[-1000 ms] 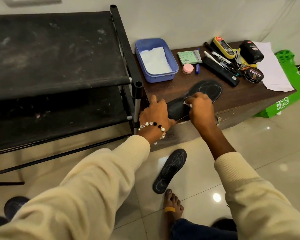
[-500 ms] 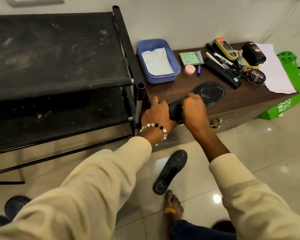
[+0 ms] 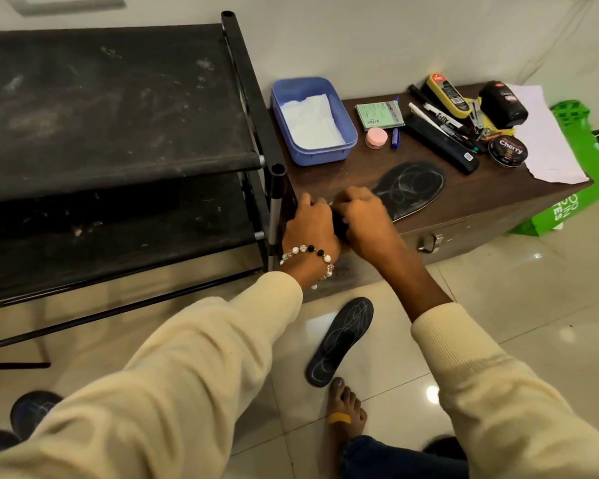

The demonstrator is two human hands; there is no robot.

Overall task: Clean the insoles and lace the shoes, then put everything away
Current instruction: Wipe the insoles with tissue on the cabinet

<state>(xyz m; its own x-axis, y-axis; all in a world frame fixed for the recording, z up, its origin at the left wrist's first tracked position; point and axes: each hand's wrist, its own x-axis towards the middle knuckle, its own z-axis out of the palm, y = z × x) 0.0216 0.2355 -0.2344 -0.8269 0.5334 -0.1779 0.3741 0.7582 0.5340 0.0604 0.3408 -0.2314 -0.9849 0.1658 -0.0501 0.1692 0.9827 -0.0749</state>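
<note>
A black insole (image 3: 412, 188) with pale swirl marks lies on the dark brown cabinet (image 3: 481, 205), toe end to the right. My left hand (image 3: 312, 226), with a bead bracelet at the wrist, grips the insole's heel end at the cabinet's front left corner. My right hand (image 3: 363, 219) is closed right beside it on top of the heel, with a scrap of white wipe barely showing at the fingertips. A second black insole (image 3: 339, 342) lies on the floor tiles below. Dark shoes (image 3: 32, 409) peek out at the bottom left, mostly hidden by my sleeve.
A blue tub (image 3: 348, 136) with white tissue stands at the cabinet's back left. Polish tin (image 3: 507, 151), brushes, markers, a pink jar and paper crowd the back right. A black shoe rack (image 3: 118, 98) stands left, a green bag (image 3: 595, 191) right, my bare foot (image 3: 346, 409) below.
My right hand has slid left along the insole from its middle to the heel, ending against my left hand. The insole and left hand have stayed put.
</note>
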